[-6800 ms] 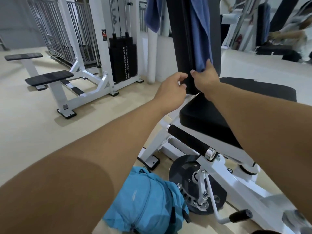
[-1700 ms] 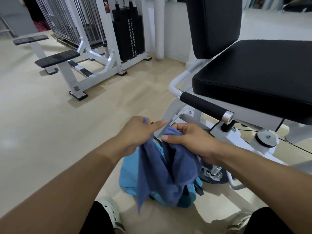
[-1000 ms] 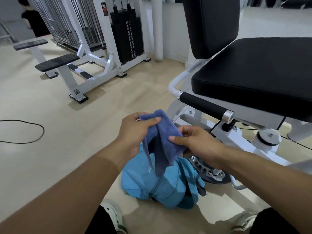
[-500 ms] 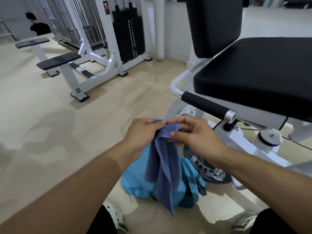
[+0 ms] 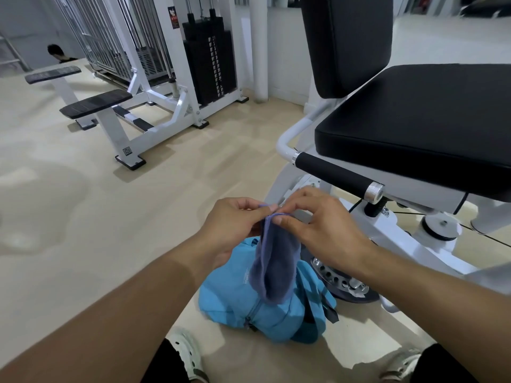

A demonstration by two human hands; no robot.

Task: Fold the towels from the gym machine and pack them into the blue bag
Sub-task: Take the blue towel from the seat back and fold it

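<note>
left: bare floor (image 5: 83,217) lying open, free passage | right: seat pad (image 5: 414,128) and padded roller (image 5: 331,172) overhanging, white frame (image 5: 401,239) and weight plate (image 5: 345,283) crowding just beside the blue bag (image 5: 249,299) | above the bag: hanging towel (image 5: 276,261) blocking | near edge: two shoes (image 5: 188,352) flanking

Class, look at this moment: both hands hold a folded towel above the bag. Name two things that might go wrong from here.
1. The left hand and right hand pinch only the top edge of the towel, so the loose fold hanging below may fall open.
2. The blue bag on the floor looks closed, so opening it would need a hand, which may undo the fold.
</note>
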